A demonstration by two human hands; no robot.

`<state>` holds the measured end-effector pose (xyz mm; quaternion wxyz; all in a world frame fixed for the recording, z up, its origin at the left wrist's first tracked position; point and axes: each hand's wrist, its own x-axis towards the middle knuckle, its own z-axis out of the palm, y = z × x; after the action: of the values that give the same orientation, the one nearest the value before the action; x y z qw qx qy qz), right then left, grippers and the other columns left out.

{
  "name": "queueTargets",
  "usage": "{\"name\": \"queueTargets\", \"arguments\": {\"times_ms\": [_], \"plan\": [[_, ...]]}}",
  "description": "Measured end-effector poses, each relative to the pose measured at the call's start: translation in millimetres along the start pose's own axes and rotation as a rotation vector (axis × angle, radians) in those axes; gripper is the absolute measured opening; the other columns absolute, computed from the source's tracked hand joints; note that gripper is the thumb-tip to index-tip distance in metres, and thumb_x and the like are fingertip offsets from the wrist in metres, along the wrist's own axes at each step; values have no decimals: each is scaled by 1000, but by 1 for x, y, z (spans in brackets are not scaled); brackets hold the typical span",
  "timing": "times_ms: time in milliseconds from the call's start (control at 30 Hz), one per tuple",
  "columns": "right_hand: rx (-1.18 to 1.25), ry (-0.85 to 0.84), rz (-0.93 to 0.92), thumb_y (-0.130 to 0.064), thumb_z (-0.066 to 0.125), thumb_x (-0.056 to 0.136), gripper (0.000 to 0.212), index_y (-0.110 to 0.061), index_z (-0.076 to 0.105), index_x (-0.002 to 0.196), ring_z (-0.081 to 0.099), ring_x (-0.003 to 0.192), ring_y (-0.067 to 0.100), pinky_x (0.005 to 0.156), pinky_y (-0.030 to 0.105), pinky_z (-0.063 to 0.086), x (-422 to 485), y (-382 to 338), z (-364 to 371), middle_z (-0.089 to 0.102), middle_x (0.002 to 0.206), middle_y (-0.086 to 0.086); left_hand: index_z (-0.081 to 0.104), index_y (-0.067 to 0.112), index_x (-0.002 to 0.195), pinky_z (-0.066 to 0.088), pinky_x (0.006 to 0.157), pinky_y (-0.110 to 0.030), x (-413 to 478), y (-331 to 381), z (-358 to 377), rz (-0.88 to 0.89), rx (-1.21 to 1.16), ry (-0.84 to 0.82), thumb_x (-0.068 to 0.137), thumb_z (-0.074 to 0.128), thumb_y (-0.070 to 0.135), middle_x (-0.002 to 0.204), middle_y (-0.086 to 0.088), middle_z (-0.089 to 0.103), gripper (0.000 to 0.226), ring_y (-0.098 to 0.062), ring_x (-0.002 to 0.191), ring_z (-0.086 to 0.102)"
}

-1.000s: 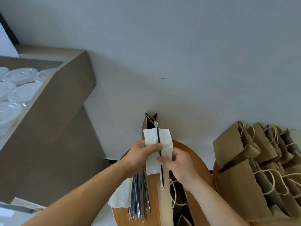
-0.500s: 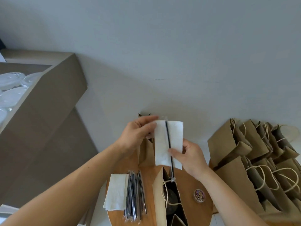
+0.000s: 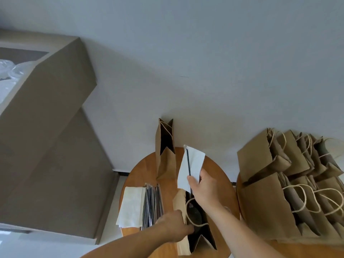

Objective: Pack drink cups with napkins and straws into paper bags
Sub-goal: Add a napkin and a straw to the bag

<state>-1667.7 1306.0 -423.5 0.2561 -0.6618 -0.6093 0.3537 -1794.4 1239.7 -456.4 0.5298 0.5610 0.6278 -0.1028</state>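
My right hand point(image 3: 205, 187) pinches a white napkin point(image 3: 191, 165) together with a black wrapped straw point(image 3: 188, 161), held upright over an open paper bag point(image 3: 181, 241) at the near edge of the round wooden table point(image 3: 141, 170). A dark cup lid point(image 3: 194, 214) shows inside that bag. My left hand point(image 3: 174, 227) grips the bag's left rim. A second, empty paper bag point(image 3: 165, 155) stands open at the table's far side.
A stack of white napkins point(image 3: 131, 205) and a bundle of wrapped straws point(image 3: 151, 205) lie on the table's left. Several paper bags point(image 3: 270, 202) crowd a surface at the right. A large cardboard box point(image 3: 46, 112) with clear cup lids point(image 3: 11, 71) stands at the left.
My left hand let go of the napkin and dropped to the near bag's rim. My right hand alone keeps the napkin and straw, now lower and tilted over the bag.
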Motion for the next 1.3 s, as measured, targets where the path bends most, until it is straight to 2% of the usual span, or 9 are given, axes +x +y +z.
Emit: {"name": "queueTargets", "arguments": {"times_ms": [100, 200, 433, 533, 600, 767, 933, 1233, 1300], "plan": [[-134, -78, 6, -41, 62, 94, 17, -27, 53, 96, 63, 76, 6, 62, 15, 54, -16, 13, -9, 61, 92, -14, 67, 19, 98, 61, 80, -36, 5, -7, 1, -32, -161, 66, 86, 49, 53, 87, -3, 73, 41, -20, 78, 72], [-291, -238, -27, -40, 61, 94, 17, -26, 53, 88, 62, 70, 9, 57, 14, 47, -29, 21, -22, 60, 83, -10, 58, 23, 100, 59, 61, -26, 6, -12, 2, -62, -349, 23, 91, 42, 40, 71, -2, 75, 24, -15, 56, 69], [-606, -504, -62, -30, 57, 99, 16, -33, 46, 87, 53, 67, 4, 57, 15, 34, -41, 32, -32, 50, 76, -13, 60, 14, 102, 43, 43, -18, 6, -11, 18, -125, -585, -1, 97, 41, 29, 65, -6, 72, 25, -15, 49, 64], [-578, -560, 23, -25, 56, 98, 29, -38, 38, 79, 45, 65, 1, 54, 17, 31, -48, 47, -9, 45, 75, -13, 64, 3, 102, 42, 45, -20, 1, -11, 20, -127, -644, -1, 98, 39, 25, 63, -8, 71, 33, -17, 47, 61], [-546, -560, 97, -22, 57, 98, 20, -35, 46, 87, 44, 66, 1, 54, 17, 32, -45, 57, 5, 46, 76, -13, 66, 1, 102, 43, 46, -21, -4, -14, 19, -119, -662, 19, 100, 39, 23, 64, -8, 71, 35, -17, 48, 61], [-478, -608, 309, -10, 57, 94, 17, -23, 61, 103, 59, 86, 12, 65, 20, 45, -20, 76, 32, 63, 96, -4, 63, 10, 98, 48, 47, -19, -11, -24, 18, -55, -686, 94, 102, 38, 21, 66, -7, 71, 28, -15, 52, 65], [-396, -634, 402, -11, 57, 92, 17, -21, 61, 104, 58, 93, 17, 80, 29, 49, 1, 87, 54, 63, 102, 0, 65, 15, 97, 50, 51, -17, -14, -29, 26, -70, -625, 88, 102, 39, 27, 66, -1, 73, 29, -11, 58, 70], [-429, -462, 415, -16, 49, 100, 12, -19, 59, 98, 56, 85, 17, 85, 29, 45, -3, 100, 81, 65, 111, 8, 66, 16, 95, 62, 76, -32, -9, -35, 32, -68, -581, 91, 100, 41, 32, 72, -4, 74, 31, -16, 67, 73], [-453, -439, 374, -16, 53, 98, 14, -14, 57, 110, 60, 94, 20, 85, 26, 44, -4, 95, 84, 62, 119, 10, 64, 17, 95, 61, 77, -33, -9, -36, 31, -68, -559, 105, 99, 42, 33, 72, -5, 74, 28, -17, 67, 73]]}}
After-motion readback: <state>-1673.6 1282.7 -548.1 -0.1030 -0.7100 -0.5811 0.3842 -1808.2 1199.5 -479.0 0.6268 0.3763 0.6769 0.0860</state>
